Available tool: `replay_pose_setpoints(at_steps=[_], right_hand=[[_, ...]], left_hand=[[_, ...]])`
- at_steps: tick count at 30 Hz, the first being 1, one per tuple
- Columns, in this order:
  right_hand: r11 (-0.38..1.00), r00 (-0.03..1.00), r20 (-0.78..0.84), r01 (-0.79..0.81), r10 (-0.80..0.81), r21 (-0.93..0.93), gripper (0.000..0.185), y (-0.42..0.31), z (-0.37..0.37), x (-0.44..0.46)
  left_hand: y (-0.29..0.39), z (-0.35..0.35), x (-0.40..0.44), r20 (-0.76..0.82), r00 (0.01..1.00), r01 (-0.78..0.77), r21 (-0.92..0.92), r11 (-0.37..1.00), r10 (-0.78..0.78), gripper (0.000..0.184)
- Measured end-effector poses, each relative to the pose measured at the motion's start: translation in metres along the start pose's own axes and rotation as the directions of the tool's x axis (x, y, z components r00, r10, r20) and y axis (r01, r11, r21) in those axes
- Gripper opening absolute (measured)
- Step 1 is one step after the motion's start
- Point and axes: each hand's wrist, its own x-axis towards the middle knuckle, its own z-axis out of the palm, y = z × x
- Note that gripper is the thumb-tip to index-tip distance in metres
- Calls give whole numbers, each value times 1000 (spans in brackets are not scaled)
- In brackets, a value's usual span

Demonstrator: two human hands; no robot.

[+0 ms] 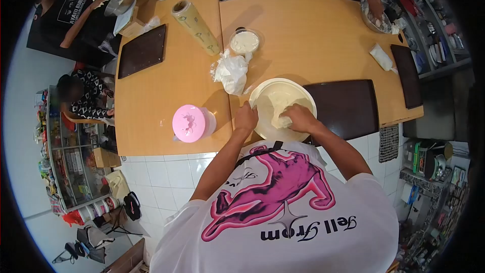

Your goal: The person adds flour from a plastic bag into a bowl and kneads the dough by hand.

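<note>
A cream plastic bowl (263,102) stands at the table's front edge, just in front of my body. My left hand (246,117) grips its left rim. Inside the bowl, my right hand (299,118) has its fingers curled into pale, sticky-looking dough (280,108); the fingertips are partly hidden by the dough. Just beyond the bowl, to the left, lies a crumpled plastic bag of white powder (234,74), with some powder spilled beside it. A clear tub of white powder (245,41) sits behind that bag.
Left of the bowl stands a pink-lidded container (190,123). A plastic wrap roll (196,27) lies farther back. Dark trays rest right of the bowl (348,107), at far left (143,51) and far right (406,76). Two people handle metal bowls across the table; another sits at left.
</note>
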Motion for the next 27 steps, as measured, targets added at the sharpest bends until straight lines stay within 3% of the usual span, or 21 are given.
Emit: replay_pose_setpoints(at_steps=[4,7,10,13,16,18,19,20,23,26,27], right_hand=[[927,948,-241,-110,206,359,40,2,-1,7],[717,831,-314,-138,459,684,39,3,20,15],[616,765,-341,-91,546,782,44,-9,18,21],[562,844,-336,51,417,825,63,-10,19,35],[696,941,-323,164,103,699,75,-18,22,32],[938,997,-31,-61,76,342,74,-26,4,19],[986,987,116,-126,113,108,74,-28,-5,13],[975,989,105,-122,103,188,65,-20,1,10],[984,996,69,-59,48,168,61,-5,-7,4],[999,993,-117,27,-21,45,44,-9,-23,-7],[1000,998,-57,-1,1,-3,39,-15,-36,-8]], left_hand=[[-1,-3,-1,-13,1000,25,24,999,-25,30],[0,-10,1,-18,1000,3,4,1000,-3,29],[0,-9,1,-7,1000,19,0,1000,-19,29],[-1,-9,2,8,1000,25,1,1000,-25,29],[0,-10,1,-11,1000,14,22,1000,-14,29],[1,-11,-1,-13,1000,21,34,999,-21,29],[2,-11,0,-15,1000,24,37,999,-24,29],[2,-11,1,-15,1000,18,28,999,-17,29],[1,-10,0,1,1000,11,9,1000,-11,30],[2,-13,0,10,1000,18,13,1000,-18,30],[2,-13,1,10,1000,23,14,1000,-23,30]])
